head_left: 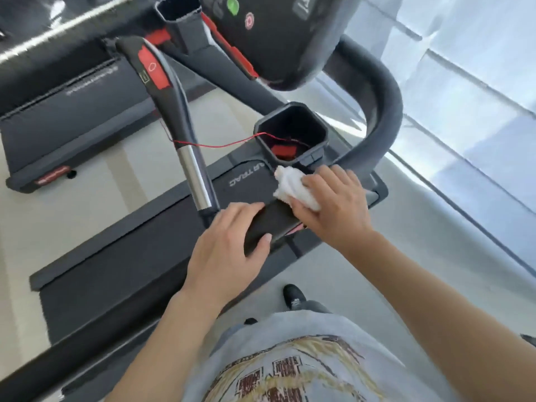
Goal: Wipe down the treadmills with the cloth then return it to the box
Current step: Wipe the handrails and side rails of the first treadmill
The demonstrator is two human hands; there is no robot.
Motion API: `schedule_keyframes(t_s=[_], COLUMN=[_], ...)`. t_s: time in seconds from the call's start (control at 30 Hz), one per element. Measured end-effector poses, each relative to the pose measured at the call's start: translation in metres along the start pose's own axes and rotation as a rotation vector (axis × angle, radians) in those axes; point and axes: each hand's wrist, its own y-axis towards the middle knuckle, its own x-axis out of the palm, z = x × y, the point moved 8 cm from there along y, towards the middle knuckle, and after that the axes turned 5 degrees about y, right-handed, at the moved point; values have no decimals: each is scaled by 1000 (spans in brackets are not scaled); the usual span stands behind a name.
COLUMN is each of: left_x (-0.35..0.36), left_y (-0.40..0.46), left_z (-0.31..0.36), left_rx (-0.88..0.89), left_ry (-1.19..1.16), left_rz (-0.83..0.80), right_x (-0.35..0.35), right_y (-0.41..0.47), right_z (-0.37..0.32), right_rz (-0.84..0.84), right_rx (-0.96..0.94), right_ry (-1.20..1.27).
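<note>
Head view, looking down along both bare forearms at a treadmill.

Right hand: fingers curled over a bunched white cloth, its grip grasping the cloth and pressing it against the near end of a dark handrail. Cloth sits just below the square cup holder, touching the dark surface there.

Left hand: grip closed round the same handrail, fingers over the top, thumb across the near face. The two hands lie just beside each other on the rail, right ahead of left.

Treadmill details: second handrail with a red panel at its top and a bright metal section lower down, running up to the left. A thin red cord crosses from that rail into the cup holder, where something red lies at the bottom. Console at top, black, with a green button and a red-ringed one. A thick curved grey bar sweeps round the right side. Dark belt runs down to the left.

A second treadmill stands beyond, at upper left, well apart.

Below: grey printed shirt, one black shoe on pale floor.
</note>
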Motion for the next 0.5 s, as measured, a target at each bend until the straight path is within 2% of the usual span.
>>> schedule_keyframes(t_s=[0.27, 0.37, 0.5], left_x=[0, -5, -19], left_y=[-10, -24, -59], left_z=[-9, -23, -59], left_rx=[81, 149, 206], left_ry=[-57, -72, -59], left_rz=[-78, -98, -108], right_x=[4, 12, 26], right_y=[-40, -49, -57], right_z=[0, -19, -69], right_rz=[143, 207, 271], right_rx=[528, 605, 613], right_ry=[175, 209, 203])
